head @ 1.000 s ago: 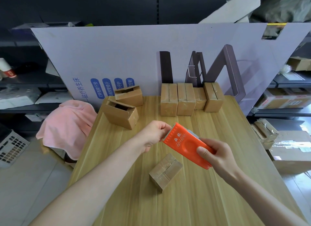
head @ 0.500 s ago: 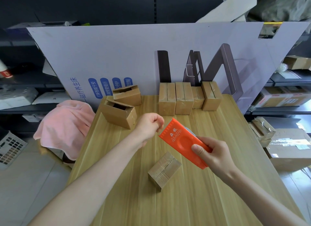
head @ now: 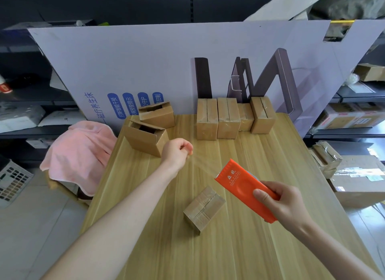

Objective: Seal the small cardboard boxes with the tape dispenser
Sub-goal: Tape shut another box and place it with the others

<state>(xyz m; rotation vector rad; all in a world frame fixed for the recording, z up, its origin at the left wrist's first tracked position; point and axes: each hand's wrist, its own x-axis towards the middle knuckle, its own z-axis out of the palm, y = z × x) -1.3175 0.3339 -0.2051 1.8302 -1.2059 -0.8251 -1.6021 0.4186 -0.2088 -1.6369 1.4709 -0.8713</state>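
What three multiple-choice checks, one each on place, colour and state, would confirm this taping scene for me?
1. Where is the nearest small box? A. on the table, between the forearms B. on the floor C. on a shelf
2. What colour is the tape dispenser? A. blue B. orange C. green
3. What is the left hand doing? A. lying flat B. pinching clear tape C. lifting a box
Answers: 1 A, it sits on the wood; 2 B, the body in the right hand is orange; 3 B, a clear strip runs from it to the dispenser.

Pink towel (head: 79,150) beside the table (head: 250,248) — printed white board (head: 145,61) behind.
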